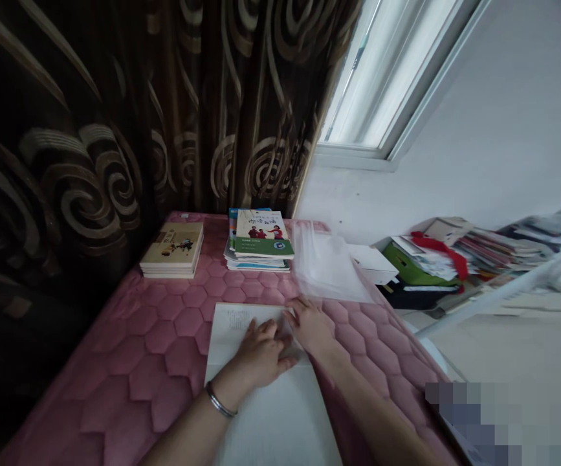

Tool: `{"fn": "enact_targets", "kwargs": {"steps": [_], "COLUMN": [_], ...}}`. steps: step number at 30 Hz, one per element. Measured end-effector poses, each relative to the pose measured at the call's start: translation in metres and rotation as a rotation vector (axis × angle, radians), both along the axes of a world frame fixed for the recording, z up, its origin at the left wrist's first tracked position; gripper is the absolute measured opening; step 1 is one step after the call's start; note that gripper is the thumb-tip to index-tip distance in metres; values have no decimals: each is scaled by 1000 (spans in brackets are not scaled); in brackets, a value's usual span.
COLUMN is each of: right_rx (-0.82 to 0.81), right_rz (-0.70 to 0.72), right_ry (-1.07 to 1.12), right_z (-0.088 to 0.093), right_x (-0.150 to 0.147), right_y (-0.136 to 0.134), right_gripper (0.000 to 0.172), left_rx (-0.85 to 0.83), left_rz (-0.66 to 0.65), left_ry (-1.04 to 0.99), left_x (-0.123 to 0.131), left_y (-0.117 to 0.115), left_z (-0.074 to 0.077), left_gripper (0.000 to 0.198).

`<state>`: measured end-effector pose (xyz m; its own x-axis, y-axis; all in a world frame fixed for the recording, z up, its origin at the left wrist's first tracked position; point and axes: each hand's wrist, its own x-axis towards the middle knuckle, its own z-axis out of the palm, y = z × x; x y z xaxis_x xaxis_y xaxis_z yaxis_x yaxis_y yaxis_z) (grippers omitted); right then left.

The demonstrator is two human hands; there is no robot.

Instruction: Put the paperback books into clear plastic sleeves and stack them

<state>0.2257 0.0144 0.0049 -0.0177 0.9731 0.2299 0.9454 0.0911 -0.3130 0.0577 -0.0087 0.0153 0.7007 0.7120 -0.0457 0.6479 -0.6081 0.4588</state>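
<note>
An open white book or sheaf of pages (265, 414) lies on the pink quilted surface (154, 362) in front of me. My left hand (261, 356), with a silver bracelet on the wrist, lies flat on the page with fingers stretched out. My right hand (312, 323) rests at the page's far right edge, fingers bent down onto it; whether it pinches the page I cannot make out.
A tan book (173, 249) lies at the far left. A stack with a green-covered book (261, 239) sits beside it, with clear plastic sleeves (329, 268) to its right. A dark patterned curtain (115, 129) hangs behind. Cluttered books and papers (455, 259) lie on the right.
</note>
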Motion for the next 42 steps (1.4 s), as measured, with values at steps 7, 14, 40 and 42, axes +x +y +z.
{"fn": "enact_targets", "kwargs": {"steps": [7,14,40,42], "right_rx": [-75,-46,-235,-227], "right_rz": [112,96,286,225], "right_ry": [-37,-70,-89,-113], "right_z": [-16,-15,3,2], "right_x": [-13,-13,-100,-79], "right_y": [-23,-23,-3,-8], "right_gripper": [37,36,57,56], "left_rx": [-2,117,228,258], "left_rz": [237,561,778,805], "left_ry": [14,179,230,222], "left_x": [-2,-21,-77,-76], "left_y": [13,23,24,24], "left_z": [3,-2,-15,-17], "left_gripper": [43,47,43,41]}}
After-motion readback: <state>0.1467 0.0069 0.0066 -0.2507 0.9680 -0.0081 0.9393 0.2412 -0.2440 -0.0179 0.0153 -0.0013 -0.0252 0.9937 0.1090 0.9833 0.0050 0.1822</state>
